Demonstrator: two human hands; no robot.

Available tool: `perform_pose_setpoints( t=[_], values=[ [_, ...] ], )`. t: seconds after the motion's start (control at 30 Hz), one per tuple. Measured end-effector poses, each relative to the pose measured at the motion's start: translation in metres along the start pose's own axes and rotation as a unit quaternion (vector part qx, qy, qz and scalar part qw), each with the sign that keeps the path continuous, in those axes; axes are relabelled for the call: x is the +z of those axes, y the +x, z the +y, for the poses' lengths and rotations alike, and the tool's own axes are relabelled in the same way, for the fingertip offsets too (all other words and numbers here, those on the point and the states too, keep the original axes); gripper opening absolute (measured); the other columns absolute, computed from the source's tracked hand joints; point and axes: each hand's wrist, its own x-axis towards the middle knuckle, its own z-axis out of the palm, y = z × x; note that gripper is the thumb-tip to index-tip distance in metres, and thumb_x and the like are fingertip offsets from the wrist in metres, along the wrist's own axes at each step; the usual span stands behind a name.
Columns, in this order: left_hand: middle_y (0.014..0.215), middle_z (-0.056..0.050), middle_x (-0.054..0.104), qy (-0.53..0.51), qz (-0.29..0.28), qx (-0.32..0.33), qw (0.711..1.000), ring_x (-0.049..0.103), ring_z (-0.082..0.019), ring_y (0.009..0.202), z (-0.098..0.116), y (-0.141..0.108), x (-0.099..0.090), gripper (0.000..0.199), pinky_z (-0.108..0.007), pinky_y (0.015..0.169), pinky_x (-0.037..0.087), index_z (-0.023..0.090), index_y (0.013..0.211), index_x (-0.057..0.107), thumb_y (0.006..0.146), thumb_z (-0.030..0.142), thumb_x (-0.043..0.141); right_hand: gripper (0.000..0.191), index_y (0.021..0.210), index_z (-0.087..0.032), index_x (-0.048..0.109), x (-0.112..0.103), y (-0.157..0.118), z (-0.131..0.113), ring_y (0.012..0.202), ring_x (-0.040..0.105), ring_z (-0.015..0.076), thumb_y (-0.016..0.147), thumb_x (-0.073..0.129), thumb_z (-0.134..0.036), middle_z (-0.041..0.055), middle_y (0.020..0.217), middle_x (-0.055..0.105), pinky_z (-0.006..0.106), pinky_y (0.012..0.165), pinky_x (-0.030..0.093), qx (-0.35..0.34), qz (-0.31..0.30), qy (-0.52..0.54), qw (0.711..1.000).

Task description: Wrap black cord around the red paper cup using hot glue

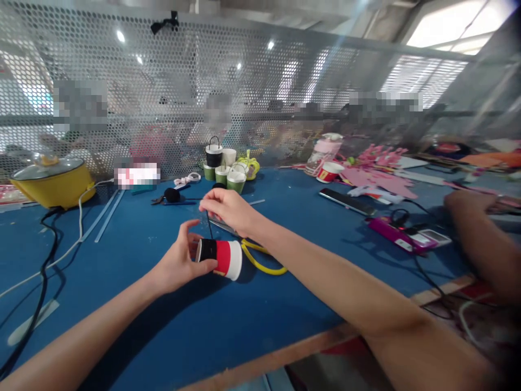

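On my feed, daylight burns white through the window (458, 27) at upper right, a faint flare streak beside it, and small lights (120, 36) dot the hazy perforated screen (244, 81). The table (277, 309) is moderately lit, with a soft, broad shadow under the left forearm (93, 336). I get the cup (228, 259) fairly crisp; the right edge stretches, darkens and smears, perhaps from the lens. Blocky pixels (79, 103) mask patches behind the screen.

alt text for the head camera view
The left hand holds a white, red and black cup on its side while the right hand pinches a dark strand running to it, above a blue table. Small cups stand before a perforated screen.
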Motion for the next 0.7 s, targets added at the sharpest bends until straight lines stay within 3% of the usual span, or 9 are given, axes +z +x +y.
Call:
perform_pose_setpoints(
  t=[0.13, 0.23, 0.3, 0.37, 0.5, 0.53, 0.63, 0.7],
  values=[
    [0.096, -0.004, 0.051, -0.02, -0.073, -0.021, 0.997, 0.057, -0.019, 0.083, -0.001, 0.0, -0.001, 0.056, -0.038, 0.077, 0.046, 0.018, 0.112, 0.04, 0.065, 0.026, 0.07, 0.014, 0.063, -0.015, 0.052, 0.024, 0.029, -0.029, 0.049, 0.043, 0.0057, 0.077, 0.054, -0.013, -0.0041, 0.056, 0.05, 0.019, 0.047, 0.033, -0.062, -0.059, -0.024, 0.996],
    [0.1, -0.004, 0.049, -0.037, -0.114, 0.009, 0.993, 0.055, -0.019, 0.088, 0.0, -0.002, 0.0, 0.059, -0.037, 0.081, 0.046, 0.018, 0.117, 0.04, 0.065, 0.022, 0.069, 0.018, 0.061, -0.015, 0.051, 0.045, 0.05, -0.043, 0.047, 0.042, 0.0053, 0.077, 0.054, -0.011, -0.0041, 0.054, 0.05, 0.018, 0.046, 0.034, -0.085, -0.107, -0.046, 0.989],
    [0.099, -0.004, 0.048, -0.017, -0.125, 0.017, 0.992, 0.055, -0.019, 0.088, 0.002, -0.004, 0.001, 0.062, -0.037, 0.081, 0.045, 0.019, 0.12, 0.04, 0.066, 0.021, 0.069, 0.019, 0.06, -0.015, 0.049, 0.054, 0.064, -0.046, 0.045, 0.041, 0.0047, 0.078, 0.054, -0.009, -0.0046, 0.053, 0.049, 0.018, 0.044, 0.033, -0.083, -0.098, -0.054, 0.99],
    [0.101, -0.004, 0.046, -0.007, -0.126, 0.02, 0.992, 0.054, -0.019, 0.088, 0.003, -0.005, 0.002, 0.066, -0.037, 0.081, 0.045, 0.02, 0.125, 0.038, 0.066, 0.02, 0.068, 0.019, 0.061, -0.015, 0.05, 0.058, 0.076, -0.045, 0.044, 0.042, 0.0042, 0.078, 0.055, -0.009, -0.0046, 0.055, 0.051, 0.017, 0.041, 0.032, -0.076, -0.113, -0.06, 0.989],
    [0.105, -0.006, 0.045, -0.008, -0.112, 0.032, 0.993, 0.053, -0.018, 0.086, 0.002, -0.005, 0.002, 0.09, -0.037, 0.08, 0.045, 0.025, 0.139, 0.02, 0.065, 0.018, 0.069, 0.011, 0.066, -0.014, 0.056, 0.04, 0.086, -0.036, 0.045, 0.049, 0.0044, 0.076, 0.059, -0.012, -0.0011, 0.066, 0.062, 0.017, 0.04, 0.037, -0.05, -0.268, -0.125, 0.954],
    [0.105, -0.006, 0.046, -0.013, -0.106, 0.037, 0.994, 0.053, -0.018, 0.086, 0.001, -0.005, 0.002, 0.094, -0.037, 0.079, 0.045, 0.026, 0.141, 0.014, 0.065, 0.018, 0.069, 0.01, 0.067, -0.014, 0.057, 0.03, 0.086, -0.032, 0.045, 0.051, 0.005, 0.077, 0.058, -0.014, -0.0001, 0.067, 0.063, 0.017, 0.041, 0.039, -0.048, -0.258, -0.149, 0.953],
    [0.103, -0.005, 0.047, -0.018, -0.085, 0.045, 0.995, 0.053, -0.017, 0.082, -0.001, -0.003, 0.001, 0.1, -0.035, 0.077, 0.046, 0.029, 0.144, 0.004, 0.067, 0.016, 0.067, 0.019, 0.063, -0.016, 0.056, -0.01, 0.077, -0.013, 0.044, 0.053, 0.0066, 0.081, 0.053, -0.019, 0.0, 0.061, 0.062, 0.019, 0.041, 0.04, -0.05, -0.078, -0.221, 0.971],
    [0.103, -0.005, 0.047, -0.007, -0.071, 0.045, 0.996, 0.052, -0.017, 0.081, -0.001, -0.003, 0.001, 0.102, -0.035, 0.077, 0.046, 0.03, 0.144, 0.001, 0.067, 0.015, 0.067, 0.026, 0.052, -0.017, 0.051, -0.039, 0.064, 0.007, 0.041, 0.049, 0.0072, 0.077, 0.055, -0.016, -0.0023, 0.046, 0.052, 0.021, 0.043, 0.038, -0.047, -0.008, -0.246, 0.968]
  ],
)
